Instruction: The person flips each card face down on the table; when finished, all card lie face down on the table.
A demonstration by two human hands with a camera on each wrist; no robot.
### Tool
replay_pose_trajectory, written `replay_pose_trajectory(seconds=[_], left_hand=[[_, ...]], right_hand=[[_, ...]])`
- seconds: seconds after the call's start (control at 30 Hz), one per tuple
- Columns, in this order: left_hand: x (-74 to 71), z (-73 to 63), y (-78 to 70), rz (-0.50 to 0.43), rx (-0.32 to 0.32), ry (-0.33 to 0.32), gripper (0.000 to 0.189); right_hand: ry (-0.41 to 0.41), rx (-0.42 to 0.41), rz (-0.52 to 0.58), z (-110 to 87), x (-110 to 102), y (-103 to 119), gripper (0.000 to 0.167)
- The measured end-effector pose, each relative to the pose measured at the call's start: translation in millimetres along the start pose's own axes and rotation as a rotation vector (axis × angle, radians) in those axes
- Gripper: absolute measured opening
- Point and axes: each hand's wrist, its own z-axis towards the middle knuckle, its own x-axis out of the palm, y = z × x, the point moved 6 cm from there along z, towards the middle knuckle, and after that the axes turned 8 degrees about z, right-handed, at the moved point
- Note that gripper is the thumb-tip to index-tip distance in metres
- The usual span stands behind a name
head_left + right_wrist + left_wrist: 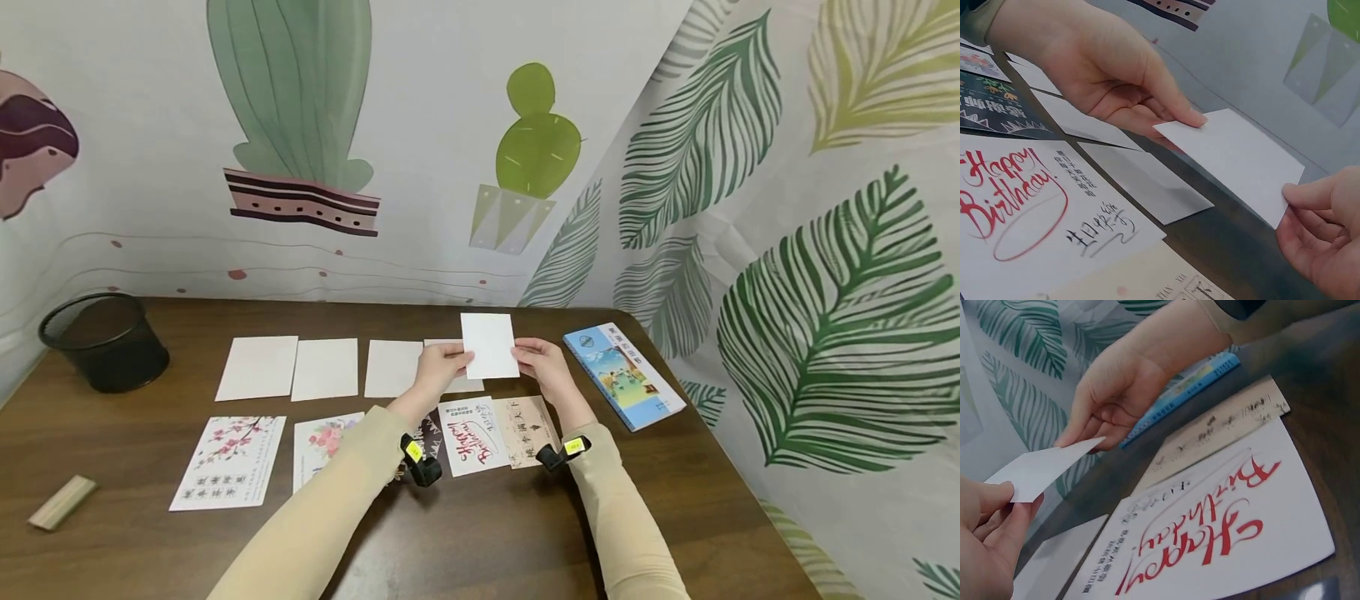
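Note:
Both hands hold one blank white card above the back of the table. My left hand pinches its left edge between thumb and fingers, and my right hand pinches the right edge. Beneath it, partly covered, lies another white card, the last of a back row of white cards. In front are printed cards: a "Happy Birthday" card, a beige card beside it, a dark card mostly behind the left wrist in the head view, a flower card and a plum-blossom card.
A blue book lies by the table's right edge. The black mesh bin stands at the back left, with a small wooden block nearer the front. Behind the table hangs a patterned cloth.

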Motion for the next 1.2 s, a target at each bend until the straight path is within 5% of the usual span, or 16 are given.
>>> replay_pose_trajectory(seconds=[0.67, 1.2], left_hand=[[14.4, -2.0, 7.5, 0.022, -0.029, 0.045, 0.042], [35.8, -14.5, -0.6, 0.221, 0.060, 0.274, 0.045]], right_hand=[[-0.022, 0.094, -0.133, 11.2, -33, -14, 0.040], [-0.105, 0.075, -0.238, 13.7, -41, -15, 0.036]])
